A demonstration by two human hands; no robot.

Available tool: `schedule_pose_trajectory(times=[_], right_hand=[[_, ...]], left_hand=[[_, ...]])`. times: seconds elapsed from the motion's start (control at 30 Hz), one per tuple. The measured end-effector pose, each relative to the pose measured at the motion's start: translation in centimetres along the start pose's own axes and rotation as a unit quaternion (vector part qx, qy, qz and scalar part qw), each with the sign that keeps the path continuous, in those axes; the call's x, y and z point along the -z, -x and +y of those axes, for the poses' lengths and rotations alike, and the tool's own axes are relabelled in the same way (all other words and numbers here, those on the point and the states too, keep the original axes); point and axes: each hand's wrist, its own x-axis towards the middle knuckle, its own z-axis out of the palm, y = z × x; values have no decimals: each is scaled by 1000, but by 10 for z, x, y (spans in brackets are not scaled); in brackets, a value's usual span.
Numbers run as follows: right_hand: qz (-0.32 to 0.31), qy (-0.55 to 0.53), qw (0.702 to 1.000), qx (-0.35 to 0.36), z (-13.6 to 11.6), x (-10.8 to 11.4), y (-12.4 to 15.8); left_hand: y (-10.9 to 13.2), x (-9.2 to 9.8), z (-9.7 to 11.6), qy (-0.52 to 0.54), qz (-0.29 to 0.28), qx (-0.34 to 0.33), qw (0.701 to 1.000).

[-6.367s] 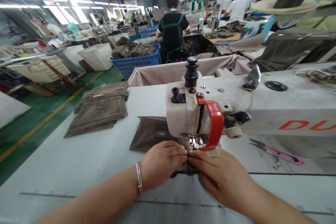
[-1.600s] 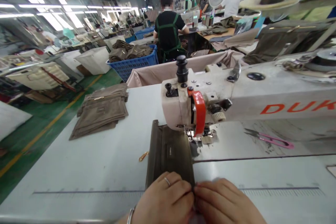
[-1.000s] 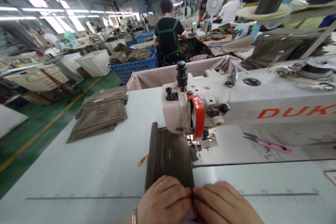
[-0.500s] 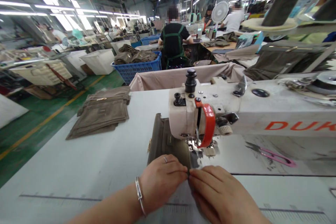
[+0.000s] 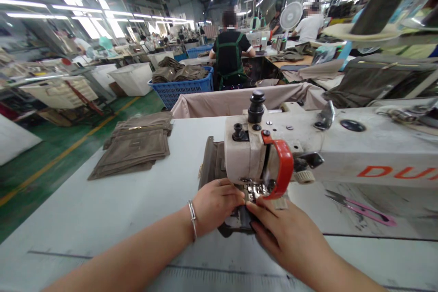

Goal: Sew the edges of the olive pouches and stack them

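While its near edge was held between the left hand (image 5: 217, 203) and right hand (image 5: 290, 230), the dark pouch (image 5: 210, 166) was kept under the sewing machine (image 5: 246, 159).
Fingers were nearly closed, tips almost meeting; the fabric was judged light, soft and foldable, best gripped by its edges. The pale table (image 5: 137, 200) was shared with stacked pouches (image 5: 133, 150); beyond, green floor (image 5: 61, 132) was seen.

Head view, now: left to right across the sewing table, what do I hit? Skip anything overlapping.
Stack of brown fabric pouches → silver bracelet → left hand → right hand → pink-handled thread snips.
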Motion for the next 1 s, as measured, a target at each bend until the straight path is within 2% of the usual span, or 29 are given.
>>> schedule_pose_trajectory(times=[0.3, 0.53, 0.63, 0.73, 0.87, 0.93, 1.0], right_hand=[[-3, -8, 999, -34, 5, -3, -2], [17, -13, 999, -37, 6, -3, -2], [29, -12, 999, -30, 5, -2, -3], [33, -18, 999, -31, 5, -1, -4], [28, -38, 998, -30, 5, 1, -2], [29, -43, 998, -29, 5, 1, -1], [35, -43, 998, -27, 5, 1, 0]], left_hand=[[-12, -2, -17, -23, -9, 43, 999], [-10, -9, -19, -37, -24, 97, 994], [-12, -5, -19, -46, -43, 115, 991], [-10, 8, -10, -62, -60, 143, 986], [2, 27, 21, -46, -124, 210, 969], [9, 31, 36, -25, -155, 232, 960], [14, 32, 43, -17, -160, 234, 959]])
